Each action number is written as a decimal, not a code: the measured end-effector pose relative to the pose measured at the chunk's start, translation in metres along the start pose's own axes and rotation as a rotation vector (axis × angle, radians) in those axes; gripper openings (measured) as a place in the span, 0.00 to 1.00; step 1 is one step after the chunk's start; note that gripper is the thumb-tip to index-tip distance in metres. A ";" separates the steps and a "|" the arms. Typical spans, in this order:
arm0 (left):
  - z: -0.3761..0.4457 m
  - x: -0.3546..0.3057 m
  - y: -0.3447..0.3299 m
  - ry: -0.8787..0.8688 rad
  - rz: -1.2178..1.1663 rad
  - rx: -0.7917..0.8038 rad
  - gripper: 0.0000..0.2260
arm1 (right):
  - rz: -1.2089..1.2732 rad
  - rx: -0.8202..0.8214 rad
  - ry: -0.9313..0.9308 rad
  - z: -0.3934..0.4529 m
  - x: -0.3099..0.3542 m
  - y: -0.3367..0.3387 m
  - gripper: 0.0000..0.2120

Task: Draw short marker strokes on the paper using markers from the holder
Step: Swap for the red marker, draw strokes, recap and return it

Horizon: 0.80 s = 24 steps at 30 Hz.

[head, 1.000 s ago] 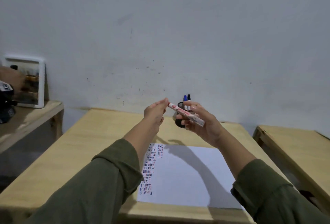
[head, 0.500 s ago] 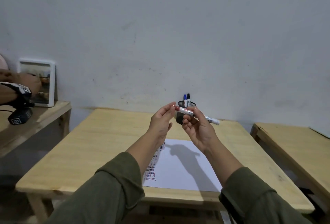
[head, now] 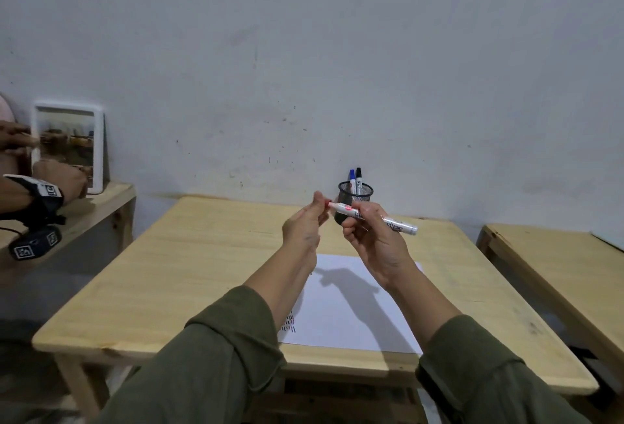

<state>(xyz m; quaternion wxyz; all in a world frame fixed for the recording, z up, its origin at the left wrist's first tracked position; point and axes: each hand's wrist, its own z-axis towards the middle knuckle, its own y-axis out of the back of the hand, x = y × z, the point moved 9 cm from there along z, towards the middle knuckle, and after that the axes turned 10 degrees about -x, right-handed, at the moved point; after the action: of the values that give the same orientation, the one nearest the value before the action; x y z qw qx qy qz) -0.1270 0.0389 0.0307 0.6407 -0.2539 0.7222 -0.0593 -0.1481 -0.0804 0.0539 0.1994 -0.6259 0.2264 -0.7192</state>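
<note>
My right hand [head: 374,241] grips a white marker [head: 395,225] with red print, held nearly level above the table. My left hand [head: 304,226] pinches the marker's red cap [head: 326,203] at its left end. Behind my hands, at the table's far edge, stands a black mesh holder [head: 363,189] with a blue marker [head: 352,176] and a black marker [head: 358,175] upright in it. A white paper [head: 351,319] lies on the wooden table [head: 175,275] below my forearms. Rows of short red and dark strokes [head: 290,324] show at its lower left; my left arm hides the others.
A second wooden table [head: 553,275] stands to the right across a narrow gap. On the left, a low bench [head: 108,200] carries a white-framed mirror [head: 69,143]. Another person's hands [head: 57,180], one with a black wrist strap, rest there.
The view has pulled back from the table. My right hand has slid toward the cap end of the marker, leaving its tail free. My left fingers have stayed on the red cap.
</note>
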 end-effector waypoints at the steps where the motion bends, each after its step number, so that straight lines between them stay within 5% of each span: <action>1: 0.003 -0.002 0.008 -0.002 0.013 -0.040 0.08 | -0.035 0.009 0.015 0.000 0.000 0.002 0.10; 7: 0.015 -0.013 0.060 -0.247 0.459 -0.182 0.08 | -0.134 -0.027 -0.015 0.003 -0.016 0.030 0.07; 15: 0.023 0.015 0.111 -0.356 0.966 -0.377 0.03 | -0.262 -0.039 -0.098 -0.002 -0.060 0.040 0.04; 24: 0.030 0.031 0.121 -0.391 1.122 -0.376 0.11 | -0.408 -0.117 -0.117 0.006 -0.080 0.060 0.04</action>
<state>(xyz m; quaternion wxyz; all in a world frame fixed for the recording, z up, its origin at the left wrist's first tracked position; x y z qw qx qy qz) -0.1354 0.1368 -0.0517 0.6389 0.0496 0.6129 0.4623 -0.1307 -0.0847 -0.0444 0.0259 -0.7098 0.1245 -0.6928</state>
